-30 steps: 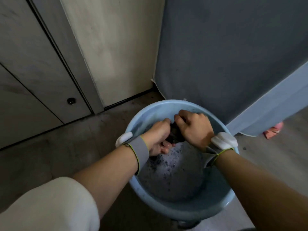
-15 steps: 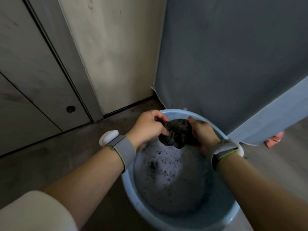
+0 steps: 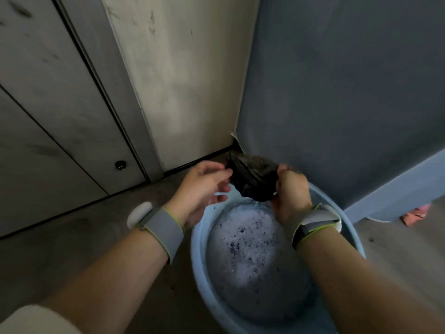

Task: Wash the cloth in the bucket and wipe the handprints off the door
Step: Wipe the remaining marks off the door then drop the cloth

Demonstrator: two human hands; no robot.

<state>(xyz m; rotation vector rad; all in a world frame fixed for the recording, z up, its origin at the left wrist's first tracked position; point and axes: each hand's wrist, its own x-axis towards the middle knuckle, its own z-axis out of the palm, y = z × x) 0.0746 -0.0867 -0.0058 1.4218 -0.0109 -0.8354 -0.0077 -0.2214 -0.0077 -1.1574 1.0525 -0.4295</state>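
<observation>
- Two big surfaces fill the upper view: a pale grey door panel (image 3: 60,100) with dark seams on the left, smudged with dark marks, and a dark blue-grey wall (image 3: 349,80) on the right; a cream strip of wall (image 3: 185,75) stands between them.
- Below them lies a dull grey-brown floor (image 3: 79,227).
- On the floor, at lower right, stands a round light-blue plastic bucket (image 3: 199,256), holding sudsy grey water (image 3: 250,256) with dark specks in the foam.
- Above the bucket's far rim, clear of the water, hangs a dark, wet, bunched cloth (image 3: 255,177), stretched between both hands.
- At the cloth's right end, the right hand (image 3: 292,191) has its grip clenched around the fabric, fingers curled over it.
- At the cloth's left end, the left hand (image 3: 202,186) pinches the fabric with its upper fingertips, the lower fingers loosely extended beneath.
- Each wrist wears a grey band with a yellow-green edge (image 3: 163,232) and a white pod.
- Near the door's lower part sits a small dark round fitting (image 3: 120,165).
</observation>
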